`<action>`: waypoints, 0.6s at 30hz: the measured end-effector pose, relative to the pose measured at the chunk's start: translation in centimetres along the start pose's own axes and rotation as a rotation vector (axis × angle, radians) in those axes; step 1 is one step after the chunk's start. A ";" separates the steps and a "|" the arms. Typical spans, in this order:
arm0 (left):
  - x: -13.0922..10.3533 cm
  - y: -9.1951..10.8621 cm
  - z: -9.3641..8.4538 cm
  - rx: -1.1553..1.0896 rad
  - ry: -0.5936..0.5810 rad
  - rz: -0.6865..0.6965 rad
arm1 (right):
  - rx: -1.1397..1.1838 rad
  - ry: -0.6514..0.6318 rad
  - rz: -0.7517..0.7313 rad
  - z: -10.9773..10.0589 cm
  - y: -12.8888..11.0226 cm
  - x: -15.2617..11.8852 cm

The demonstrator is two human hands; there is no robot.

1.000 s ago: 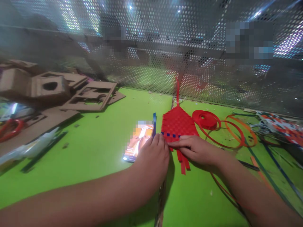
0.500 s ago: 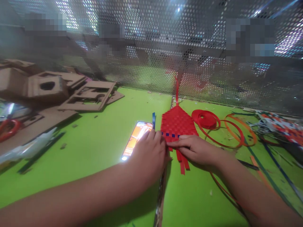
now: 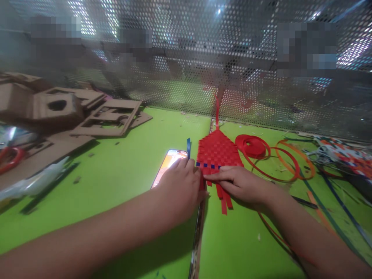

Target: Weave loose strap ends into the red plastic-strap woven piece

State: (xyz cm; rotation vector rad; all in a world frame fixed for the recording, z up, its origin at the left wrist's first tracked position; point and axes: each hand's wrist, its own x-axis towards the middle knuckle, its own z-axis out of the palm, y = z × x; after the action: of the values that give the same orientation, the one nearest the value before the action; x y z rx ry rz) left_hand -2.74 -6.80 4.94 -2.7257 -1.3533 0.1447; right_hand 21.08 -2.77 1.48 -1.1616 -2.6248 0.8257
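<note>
A red woven strip piece [image 3: 218, 149] lies on the green table, pointed at the far end, with a blue strip [image 3: 205, 165] threaded across its lower rows. Loose red strip ends [image 3: 224, 199] hang off its near edge. At its lower left corner my left hand [image 3: 183, 184] is closed, fingers curled around a red strip; the fingertips are partly hidden. Behind those fingers a blue strip end [image 3: 188, 146] sticks up. My right hand [image 3: 242, 182] rests on the weave's lower edge, index finger stretched out, its tip close to my left fingers. A lit phone [image 3: 167, 164] lies partly under my left hand.
Cardboard cutouts [image 3: 109, 117] and red-handled scissors [image 3: 11, 159] are at the left. A red strip coil [image 3: 252, 146], an orange strip loop [image 3: 309, 159] and a multicoloured woven piece [image 3: 348, 157] lie at the right. A perforated metal screen [image 3: 186, 77] closes the back.
My left hand has shifted slightly left and down, covering more of the phone and uncovering the left end of the blue row. My right hand has stayed in place.
</note>
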 end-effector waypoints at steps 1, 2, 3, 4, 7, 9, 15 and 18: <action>0.0 0.1 0.1 0.009 -0.002 0.001 | 0.002 0.000 -0.001 0.0 0.0 0.0; -0.1 0.2 0.1 0.020 -0.007 0.005 | 0.002 -0.001 0.000 0.0 0.0 0.0; -0.1 0.3 0.2 0.031 -0.014 0.010 | 0.001 -0.002 0.001 0.0 0.0 0.1; -0.2 0.4 0.3 0.041 -0.018 0.012 | -0.003 -0.003 0.003 0.0 0.0 0.1; 0.1 0.2 0.3 0.014 0.001 0.004 | -0.019 -0.007 0.008 0.0 -0.2 0.1; 0.7 -0.6 0.1 -0.081 0.017 -0.021 | -0.017 -0.010 0.014 0.0 -0.2 0.1; 3.2 -4.4 -1.5 -0.481 -0.024 -0.171 | -0.007 -0.039 0.043 -0.4 -0.6 0.0; 3.6 -5.3 -2.2 -0.590 -0.011 -0.244 | -0.012 -0.050 0.053 -0.5 -0.6 0.0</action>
State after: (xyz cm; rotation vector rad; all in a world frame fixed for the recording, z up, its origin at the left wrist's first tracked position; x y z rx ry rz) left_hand -4.43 -0.82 7.60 -2.9510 -1.9784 -0.3085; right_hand 20.82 -2.89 2.20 -1.2346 -2.6529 0.8612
